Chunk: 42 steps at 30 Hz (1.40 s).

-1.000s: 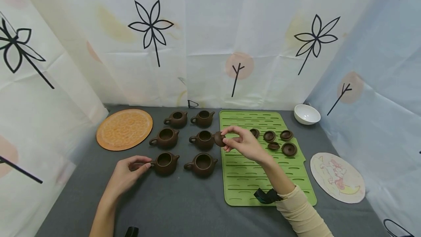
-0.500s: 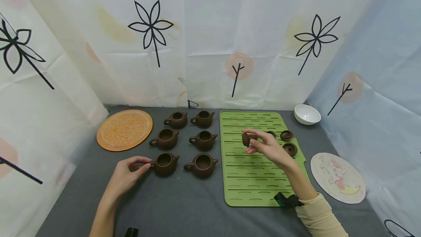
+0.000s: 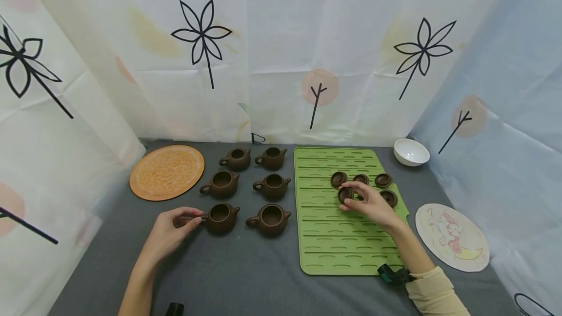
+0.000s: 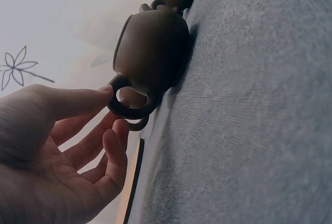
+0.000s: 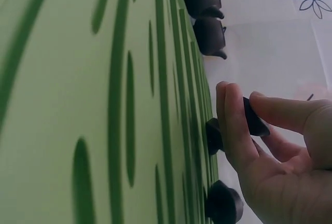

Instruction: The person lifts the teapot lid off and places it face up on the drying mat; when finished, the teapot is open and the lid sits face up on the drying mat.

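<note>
My left hand (image 3: 173, 230) pinches the ring handle of the front-left brown teapot (image 3: 221, 218), which stands lidless on the grey cloth. The left wrist view shows thumb and fingers at that handle (image 4: 132, 112). Over the green mat, my right hand (image 3: 371, 206) holds a small brown teapot lid (image 3: 345, 195) between thumb and fingers; the right wrist view shows this lid (image 5: 254, 117) tilted and raised off the mat. More lids lie around it, among them a back-left lid (image 3: 338, 179) and a right lid (image 3: 389, 198); the hand partly covers some.
Several other lidless teapots stand in two columns, including the front-right teapot (image 3: 270, 220). The green mat (image 3: 333, 252) lies right of them. An orange round mat (image 3: 167, 172) is at left; a white bowl (image 3: 411, 152) and a round printed mat (image 3: 452, 237) are at right.
My right hand has carried the lid from beside the middle-right teapot rightward over the mat, to the other lids. My left hand has stayed at the teapot handle.
</note>
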Motion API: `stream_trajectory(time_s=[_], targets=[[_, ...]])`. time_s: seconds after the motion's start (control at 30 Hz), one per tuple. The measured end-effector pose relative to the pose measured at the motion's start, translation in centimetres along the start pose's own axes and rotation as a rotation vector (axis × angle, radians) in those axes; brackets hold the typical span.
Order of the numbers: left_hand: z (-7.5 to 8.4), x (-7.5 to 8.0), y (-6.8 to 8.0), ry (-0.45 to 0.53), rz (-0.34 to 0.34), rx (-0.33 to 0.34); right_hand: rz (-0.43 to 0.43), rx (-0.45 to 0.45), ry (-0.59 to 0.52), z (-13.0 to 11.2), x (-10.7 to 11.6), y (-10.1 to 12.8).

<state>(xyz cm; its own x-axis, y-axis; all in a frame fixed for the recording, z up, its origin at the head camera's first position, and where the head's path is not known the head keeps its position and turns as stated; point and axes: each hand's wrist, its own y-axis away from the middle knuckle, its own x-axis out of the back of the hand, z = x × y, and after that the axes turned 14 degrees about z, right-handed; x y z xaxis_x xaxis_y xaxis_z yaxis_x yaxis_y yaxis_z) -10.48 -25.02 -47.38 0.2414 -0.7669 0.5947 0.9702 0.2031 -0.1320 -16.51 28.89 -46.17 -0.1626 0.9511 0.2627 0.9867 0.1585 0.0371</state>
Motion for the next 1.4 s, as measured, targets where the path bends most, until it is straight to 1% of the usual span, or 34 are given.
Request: stream_trajectory(time_s=[0.2,0.4,0.6,0.8,0.93,1.1,1.17,1.4], targets=[[0.2,0.3,-0.2,-0.029,-0.018,-0.019,-0.001,-0.007,0.055,0.8,-0.1,-0.6],[0.1,0.5,-0.3,-0.03,-0.039,-0.047,-0.01,-0.012,0.07,1.3,-0.5,-1.2],[0.1,0.9,-0.7,-0.045,-0.065,-0.059,-0.003,0.007,0.109,1.5,-0.7,-1.5],[0.2,1.4,-1.2,-0.05,-0.088,-0.086,-0.004,0.025,0.107,1.2,-0.8,-1.5],[0.4,2.2,-1.6,-0.08,-0.084,-0.13,0.004,0.013,0.105,0.8,-0.7,-1.3],[0.9,3.8,-2.2,-0.122,-0.06,-0.206,0.017,0.008,0.106,0.8,-0.7,-1.0],[1.1,4.4,-2.5,-0.132,-0.056,-0.224,0.012,0.018,0.11,0.8,-0.5,-0.9],[1.5,6.1,-3.7,-0.182,-0.033,-0.249,0.022,0.052,0.126,0.3,0.2,-0.4]])
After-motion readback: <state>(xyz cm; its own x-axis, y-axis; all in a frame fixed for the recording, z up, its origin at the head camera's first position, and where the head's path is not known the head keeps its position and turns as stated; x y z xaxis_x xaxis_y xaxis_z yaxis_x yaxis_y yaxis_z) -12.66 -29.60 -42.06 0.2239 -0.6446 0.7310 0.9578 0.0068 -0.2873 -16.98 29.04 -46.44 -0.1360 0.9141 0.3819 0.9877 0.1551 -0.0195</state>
